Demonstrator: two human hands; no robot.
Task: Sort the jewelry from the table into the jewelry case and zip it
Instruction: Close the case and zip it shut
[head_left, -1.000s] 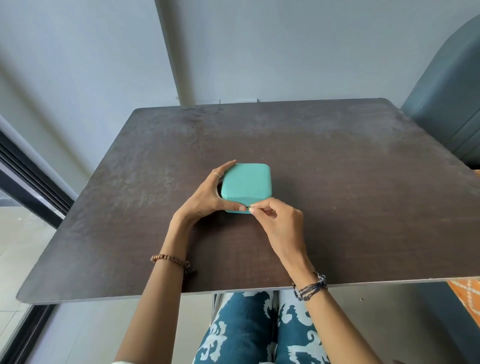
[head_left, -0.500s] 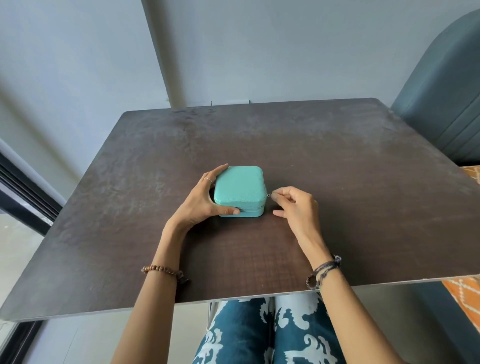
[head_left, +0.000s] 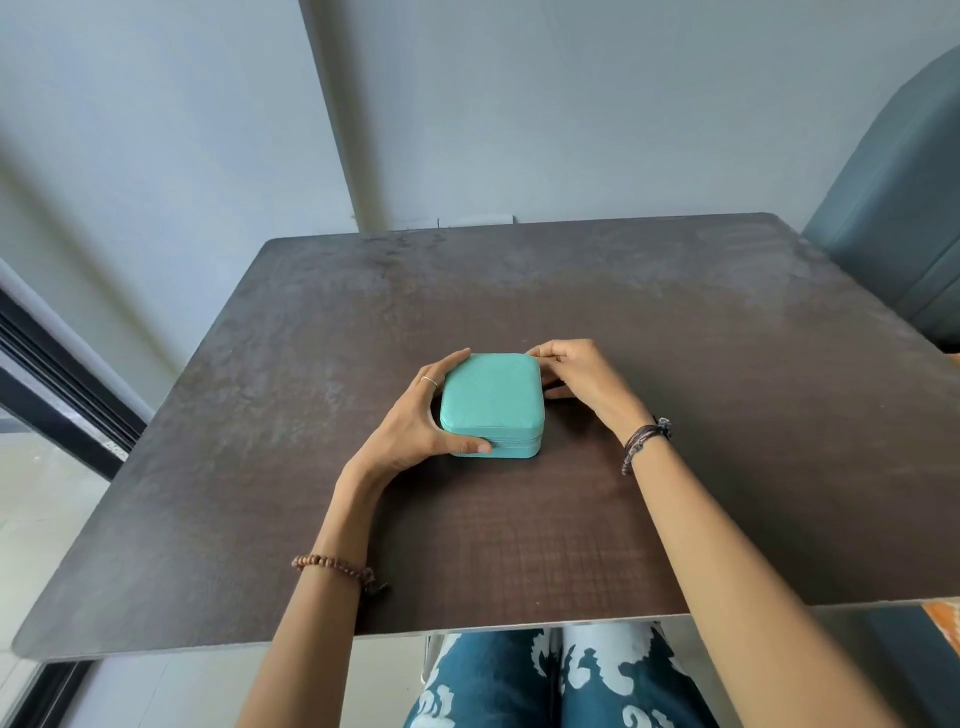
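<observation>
A closed turquoise jewelry case (head_left: 491, 395) lies flat on the dark table (head_left: 701, 374), in the middle and near me. My left hand (head_left: 410, 426) grips its left side, thumb on the front zipper line and fingers along the far left edge. My right hand (head_left: 582, 374) is at the case's far right corner, fingers pinched together where the zipper runs. The pull itself is hidden by those fingers. No loose jewelry shows on the table.
A grey-blue upholstered chair (head_left: 893, 234) stands at the table's far right corner. A dark window frame (head_left: 62, 374) runs along the left. A wall lies just behind the table's far edge. My patterned trousers (head_left: 545, 686) show below the front edge.
My right hand has travelled from the case's front edge, round the right side, to the far right corner, pinching the zipper pull. The left hand kept its hold on the case.
</observation>
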